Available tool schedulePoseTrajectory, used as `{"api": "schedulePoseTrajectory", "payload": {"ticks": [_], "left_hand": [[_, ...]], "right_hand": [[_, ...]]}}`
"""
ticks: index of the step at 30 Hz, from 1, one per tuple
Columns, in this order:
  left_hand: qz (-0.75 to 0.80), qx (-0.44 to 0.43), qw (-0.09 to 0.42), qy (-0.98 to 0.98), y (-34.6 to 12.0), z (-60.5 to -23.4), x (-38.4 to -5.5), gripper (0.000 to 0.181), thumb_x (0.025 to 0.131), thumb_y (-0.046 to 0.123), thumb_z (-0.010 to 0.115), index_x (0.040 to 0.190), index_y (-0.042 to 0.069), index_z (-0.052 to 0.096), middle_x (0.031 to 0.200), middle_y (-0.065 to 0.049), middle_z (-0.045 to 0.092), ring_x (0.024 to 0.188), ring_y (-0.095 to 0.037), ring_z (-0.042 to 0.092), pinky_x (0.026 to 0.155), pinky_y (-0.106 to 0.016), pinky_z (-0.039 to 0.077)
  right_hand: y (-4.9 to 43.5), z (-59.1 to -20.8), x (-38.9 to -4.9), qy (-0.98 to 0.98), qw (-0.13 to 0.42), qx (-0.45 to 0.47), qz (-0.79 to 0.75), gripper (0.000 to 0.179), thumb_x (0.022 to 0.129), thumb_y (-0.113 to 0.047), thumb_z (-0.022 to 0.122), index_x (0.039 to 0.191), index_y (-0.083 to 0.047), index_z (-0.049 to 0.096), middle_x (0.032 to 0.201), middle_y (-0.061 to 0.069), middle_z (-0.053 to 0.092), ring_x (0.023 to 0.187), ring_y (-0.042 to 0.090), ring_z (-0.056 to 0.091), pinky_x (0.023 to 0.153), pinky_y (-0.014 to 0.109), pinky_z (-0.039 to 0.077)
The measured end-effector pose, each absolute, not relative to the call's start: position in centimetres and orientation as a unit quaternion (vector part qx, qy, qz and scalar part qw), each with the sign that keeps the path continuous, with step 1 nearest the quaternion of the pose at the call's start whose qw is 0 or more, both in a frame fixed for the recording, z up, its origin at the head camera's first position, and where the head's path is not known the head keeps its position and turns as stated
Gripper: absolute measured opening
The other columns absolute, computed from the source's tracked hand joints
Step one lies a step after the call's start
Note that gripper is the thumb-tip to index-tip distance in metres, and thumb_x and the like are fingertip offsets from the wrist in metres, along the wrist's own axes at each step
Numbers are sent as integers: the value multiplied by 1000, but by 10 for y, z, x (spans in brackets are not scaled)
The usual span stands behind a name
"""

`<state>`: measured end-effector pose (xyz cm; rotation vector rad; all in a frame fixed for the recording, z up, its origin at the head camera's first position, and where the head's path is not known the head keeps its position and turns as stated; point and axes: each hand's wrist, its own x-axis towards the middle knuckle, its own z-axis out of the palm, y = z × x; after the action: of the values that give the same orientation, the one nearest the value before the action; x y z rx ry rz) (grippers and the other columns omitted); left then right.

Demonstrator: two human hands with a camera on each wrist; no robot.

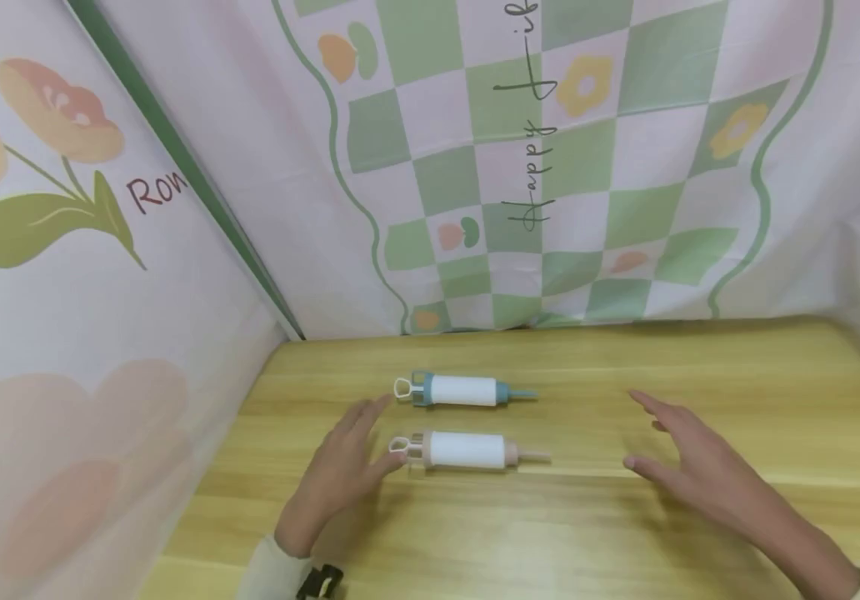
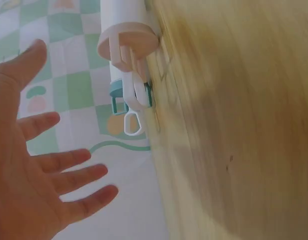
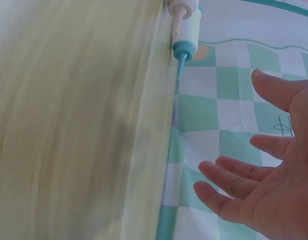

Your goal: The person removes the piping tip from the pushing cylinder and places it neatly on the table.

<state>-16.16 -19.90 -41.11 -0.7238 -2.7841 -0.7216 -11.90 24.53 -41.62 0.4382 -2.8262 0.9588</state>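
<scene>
Two syringe-like tools lie side by side on the wooden table, each with a white barrel, a ring-ended plunger on the left and a thin nozzle on the right. The farther is the teal-trimmed syringe (image 1: pixel 463 390); nearer lies the pink-trimmed syringe (image 1: pixel 467 450). My left hand (image 1: pixel 336 471) hovers beside the ring ends with fingers extended; in the left wrist view it stands apart from the pink syringe (image 2: pixel 128 40). Well to the right of the nozzles, my right hand (image 1: pixel 707 458) is held with fingers spread, holding nothing. The right wrist view shows the teal nozzle (image 3: pixel 182 62) beyond it.
The light wooden table (image 1: pixel 550 533) spans the lower part of the head view. Behind it hangs a green-and-white checked cloth (image 1: pixel 508 175). A white flower-printed cloth (image 1: pixel 100 317) rises at the left. A dark band (image 1: pixel 321 581) sits at the left wrist.
</scene>
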Motion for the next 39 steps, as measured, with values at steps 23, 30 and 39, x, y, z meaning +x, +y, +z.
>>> {"api": "schedulePoseTrajectory", "payload": {"ticks": [23, 30, 39], "left_hand": [[-328, -243, -5, -913, -193, -421, -169, 85, 79, 20, 86, 152, 17, 42, 153, -11, 40, 137, -33, 40, 108, -55, 36], [-340, -240, -15, -909, -196, -424, -171, 86, 77, 20, 87, 151, 15, 43, 151, -13, 42, 135, -34, 42, 108, -56, 37], [-355, -237, -33, -904, -197, -426, -173, 90, 74, 14, 88, 151, 13, 41, 151, -14, 41, 129, -38, 47, 103, -55, 42]], "right_hand": [[219, -420, -120, -891, 31, 154, 426, 81, 91, -24, 75, 153, 1, 30, 139, 33, 44, 113, 48, 57, 87, 65, 49], [213, -421, -122, -876, 14, 157, 455, 77, 92, -22, 74, 152, 3, 32, 136, 33, 47, 112, 45, 58, 89, 57, 52], [208, -425, -126, -853, -31, 155, 498, 81, 91, -17, 74, 153, 3, 26, 136, 36, 44, 111, 46, 57, 86, 52, 54]]}}
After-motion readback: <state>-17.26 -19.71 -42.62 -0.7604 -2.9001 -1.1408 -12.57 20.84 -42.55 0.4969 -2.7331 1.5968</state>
